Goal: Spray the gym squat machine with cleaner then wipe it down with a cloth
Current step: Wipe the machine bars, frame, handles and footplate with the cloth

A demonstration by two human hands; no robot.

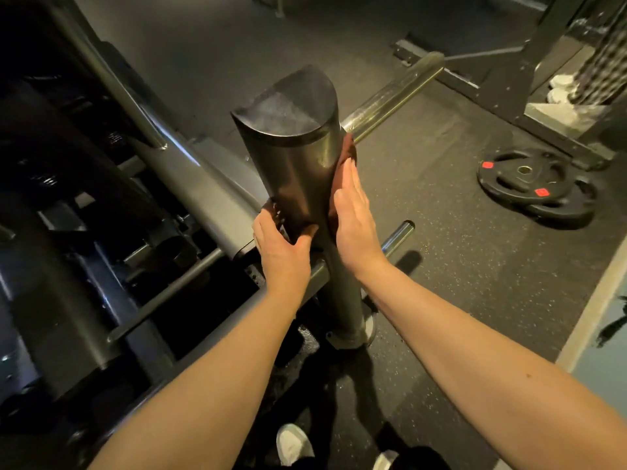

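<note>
In the head view, the post (pixel 298 164) is seen upright at centre, wrapped by a dark cloth (pixel 346 152). The cloth is gripped at the post's 8 o'clock by the left hand (pixel 281 247), thumb curled over it, and is pressed at 4 o'clock by the flat right hand (pixel 354 218), fingers straight. Plates (pixel 536 188) are seen on the floor at 3 o'clock.

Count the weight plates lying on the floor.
2, stacked at the far right: the upper plate and the lower plate poking out beneath it. Others may be hidden underneath.
</note>
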